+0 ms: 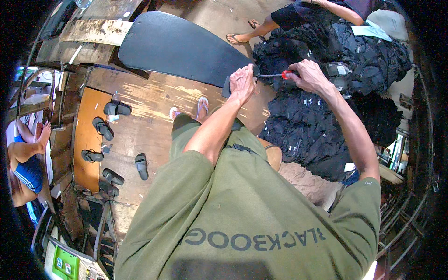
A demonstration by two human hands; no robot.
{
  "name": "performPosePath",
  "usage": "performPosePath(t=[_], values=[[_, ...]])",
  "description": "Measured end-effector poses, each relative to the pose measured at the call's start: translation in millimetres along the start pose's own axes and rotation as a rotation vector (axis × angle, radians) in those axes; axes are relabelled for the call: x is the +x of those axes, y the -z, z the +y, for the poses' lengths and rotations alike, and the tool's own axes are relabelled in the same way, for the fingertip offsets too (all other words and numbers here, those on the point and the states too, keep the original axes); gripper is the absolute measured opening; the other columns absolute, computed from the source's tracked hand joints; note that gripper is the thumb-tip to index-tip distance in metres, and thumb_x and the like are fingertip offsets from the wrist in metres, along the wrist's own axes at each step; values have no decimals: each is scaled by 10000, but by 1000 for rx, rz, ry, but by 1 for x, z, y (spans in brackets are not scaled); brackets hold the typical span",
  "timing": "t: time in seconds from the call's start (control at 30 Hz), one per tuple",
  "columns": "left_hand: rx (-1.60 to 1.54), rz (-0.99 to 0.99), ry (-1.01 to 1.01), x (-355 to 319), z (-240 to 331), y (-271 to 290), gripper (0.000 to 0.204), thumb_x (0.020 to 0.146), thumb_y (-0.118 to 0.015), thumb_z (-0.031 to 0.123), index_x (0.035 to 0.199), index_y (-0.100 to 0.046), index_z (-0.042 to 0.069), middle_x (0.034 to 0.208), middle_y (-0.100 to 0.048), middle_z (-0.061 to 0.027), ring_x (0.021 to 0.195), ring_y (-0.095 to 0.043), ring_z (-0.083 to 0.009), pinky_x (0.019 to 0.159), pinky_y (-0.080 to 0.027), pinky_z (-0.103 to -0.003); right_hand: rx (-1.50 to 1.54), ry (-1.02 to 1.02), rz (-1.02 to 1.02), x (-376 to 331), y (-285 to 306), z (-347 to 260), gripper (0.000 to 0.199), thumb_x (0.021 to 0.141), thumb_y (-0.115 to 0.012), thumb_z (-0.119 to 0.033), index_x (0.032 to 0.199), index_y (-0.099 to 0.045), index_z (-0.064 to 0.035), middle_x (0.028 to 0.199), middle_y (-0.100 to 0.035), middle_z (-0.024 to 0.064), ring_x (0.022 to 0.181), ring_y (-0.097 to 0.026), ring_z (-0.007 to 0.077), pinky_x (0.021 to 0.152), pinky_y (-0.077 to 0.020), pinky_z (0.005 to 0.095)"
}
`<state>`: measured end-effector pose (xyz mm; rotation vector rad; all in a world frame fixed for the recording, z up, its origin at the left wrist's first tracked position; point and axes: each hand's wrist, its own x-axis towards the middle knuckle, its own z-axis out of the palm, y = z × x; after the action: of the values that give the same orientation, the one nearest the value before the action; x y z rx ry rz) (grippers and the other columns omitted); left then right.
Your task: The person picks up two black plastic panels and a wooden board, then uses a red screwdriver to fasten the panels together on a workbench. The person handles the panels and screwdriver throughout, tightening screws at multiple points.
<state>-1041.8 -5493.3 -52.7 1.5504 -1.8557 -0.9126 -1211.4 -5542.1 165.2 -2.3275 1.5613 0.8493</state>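
Right hand closed around the red handle of a screwdriver, shaft level and aimed left twd the left hand. The left is clamped over a small dark piece at the near end of a long black board, fingers curled tight, apparently to pin the piece steady where the tip meets it. The contact point itself is hidden behind the knuckles, so whether the tip sits in a screw can't be told.

Both arms reach fwd from an olive T-shirt, w/ the person standing and bent over the work, sandalled feet planted on the plywood floor just below the hands. The board runs up and left from the hands, its far end rounded, resting across wooden planks.

To the right, within easy reach, a big loose heap of black garments dotted w/ small white tags spreads over the floor; no bin or box holds it. A second person's bare leg and flip-flop show at top, beside the heap.

Further left, several dark slippers lie scattered in singles on the floor and on an orange panel. Another person in blue sits at the far left edge. At lower left, a green crate-like object; contents not legible.
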Motion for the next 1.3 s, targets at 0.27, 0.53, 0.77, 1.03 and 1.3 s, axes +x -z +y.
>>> performPosePath(t=[0.27,0.53,0.77,1.03,1.3], values=[[20,-6,-3,0,0,-3,351,870,-766,287,1112,-616,82,1005,-723,-102,960,-716,-318,805,-560,-467,63,256,301,-1,-14,5,359,913,-702,-341,1091,-621,-40,842,-687,221,873,-661,471,814,-522,530],[-30,31,1,2,-1,-7,397,847,-785,241,1150,-584,83,958,-723,-96,925,-719,-311,770,-556,-468,105,-24,56,8,-15,0,406,989,-616,-385,1169,-622,-22,908,-702,257,869,-681,488,778,-550,558],[-36,47,6,1,0,-5,397,841,-791,240,1134,-578,79,957,-730,-99,921,-725,-321,770,-559,-470,47,236,285,2,-11,2,323,882,-756,-324,1039,-710,-46,899,-717,190,895,-677,440,828,-550,520],[-27,35,0,0,1,-3,426,848,-779,242,1186,-582,74,953,-729,-104,933,-722,-325,779,-561,-469,115,97,161,0,-10,-3,251,891,-737,-239,987,-655,-21,977,-698,229,942,-662,446,804,-531,515],[-23,-9,24,1,1,-3,423,855,-778,247,1191,-584,79,948,-730,-94,928,-728,-317,786,-563,-462,85,-22,62,6,-20,-1,320,943,-701,-298,1105,-690,-23,1096,-704,196,1051,-646,432,914,-534,505]])
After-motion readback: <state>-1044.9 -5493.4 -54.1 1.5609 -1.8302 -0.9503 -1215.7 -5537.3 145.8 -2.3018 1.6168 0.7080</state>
